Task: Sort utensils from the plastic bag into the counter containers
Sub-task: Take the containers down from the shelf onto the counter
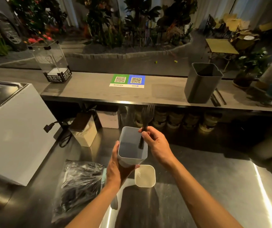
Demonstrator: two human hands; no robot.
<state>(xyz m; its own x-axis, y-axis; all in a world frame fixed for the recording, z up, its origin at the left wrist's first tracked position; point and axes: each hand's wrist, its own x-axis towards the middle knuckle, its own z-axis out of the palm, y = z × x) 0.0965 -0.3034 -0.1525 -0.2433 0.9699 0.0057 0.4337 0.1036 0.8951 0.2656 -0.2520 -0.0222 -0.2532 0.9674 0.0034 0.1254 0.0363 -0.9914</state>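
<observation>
Gripping the grey container point(132, 148) from below, the left hand point(116, 170) steadies it while the right hand point(155, 143) pinches a black fork point(146, 122), handle down inside; the plastic bag point(80, 181) lies left of the container.

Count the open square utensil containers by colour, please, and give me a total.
Light grey container, held in the left hand: 1
White container on the steel counter: 1
Dark grey container on the upper shelf: 1
Total: 3
</observation>
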